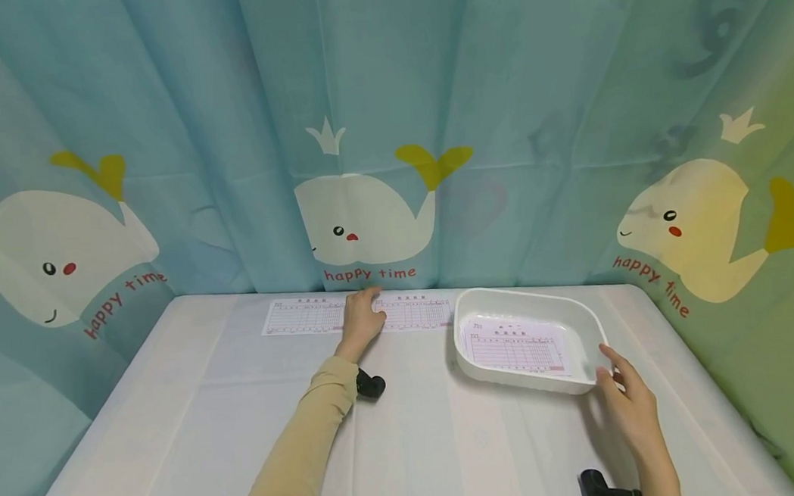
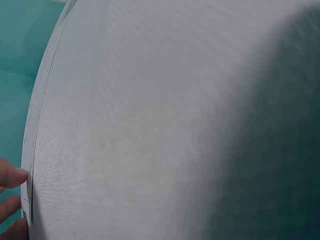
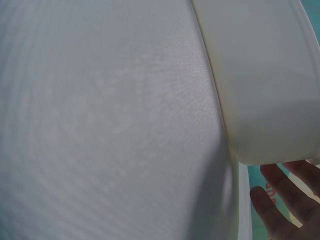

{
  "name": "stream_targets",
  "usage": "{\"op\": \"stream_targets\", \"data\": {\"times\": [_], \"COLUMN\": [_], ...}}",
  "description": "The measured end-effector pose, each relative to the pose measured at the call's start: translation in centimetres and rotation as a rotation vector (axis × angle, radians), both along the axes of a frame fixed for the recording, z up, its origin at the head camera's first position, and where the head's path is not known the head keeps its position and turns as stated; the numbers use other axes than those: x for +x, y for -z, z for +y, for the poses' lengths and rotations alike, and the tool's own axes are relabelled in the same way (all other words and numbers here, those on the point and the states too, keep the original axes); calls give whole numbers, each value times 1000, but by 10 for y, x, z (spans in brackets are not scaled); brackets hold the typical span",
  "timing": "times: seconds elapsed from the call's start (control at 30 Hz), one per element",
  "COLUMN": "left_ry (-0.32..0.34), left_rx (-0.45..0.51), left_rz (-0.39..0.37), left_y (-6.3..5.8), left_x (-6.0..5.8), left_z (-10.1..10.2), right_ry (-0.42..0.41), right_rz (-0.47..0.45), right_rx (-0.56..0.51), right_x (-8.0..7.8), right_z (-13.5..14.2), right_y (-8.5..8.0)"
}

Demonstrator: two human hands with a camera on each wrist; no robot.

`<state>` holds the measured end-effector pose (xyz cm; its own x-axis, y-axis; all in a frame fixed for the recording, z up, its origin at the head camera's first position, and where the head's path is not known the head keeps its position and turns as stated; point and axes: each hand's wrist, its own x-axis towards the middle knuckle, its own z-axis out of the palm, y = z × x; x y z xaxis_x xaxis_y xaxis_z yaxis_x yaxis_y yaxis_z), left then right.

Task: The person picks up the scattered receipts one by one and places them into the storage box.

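Note:
At the table's back edge, my left hand (image 1: 363, 322) pinches a printed paper form (image 1: 414, 310) near its left end. Another printed form (image 1: 302, 316) lies flat beside it to the left, partly covered by that hand. In the left wrist view, the thumb and fingers (image 2: 11, 175) show at a slightly raised bit of paper. On the right stands a white plastic tray (image 1: 524, 384) with rounded corners, and more forms (image 1: 515, 349) lie inside. With fingers spread, my right hand (image 1: 632, 404) touches the tray's near right corner.
A pale cloth covers the table (image 1: 409, 444). Behind it and at both sides hangs a blue-green curtain (image 1: 372, 67) with whales printed on it. Black wrist cameras sit on the left wrist (image 1: 370, 386) and right wrist (image 1: 599, 488).

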<state>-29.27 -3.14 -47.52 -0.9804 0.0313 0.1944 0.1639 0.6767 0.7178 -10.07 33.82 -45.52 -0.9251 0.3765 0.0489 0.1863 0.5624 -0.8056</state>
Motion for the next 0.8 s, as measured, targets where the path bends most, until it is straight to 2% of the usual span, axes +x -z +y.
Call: {"op": "stream_targets", "data": {"times": [0.2,0.8], "left_ry": [3,-9], "left_rx": [-9,-69], "left_rz": [14,23], "left_y": [-4,-1], "left_x": [2,1], "left_z": [2,3], "right_ry": [-4,-6], "right_rz": [4,-6], "right_rx": [-2,-4], "right_x": [0,0], "right_z": [0,0], "right_y": [-1,-1]}}
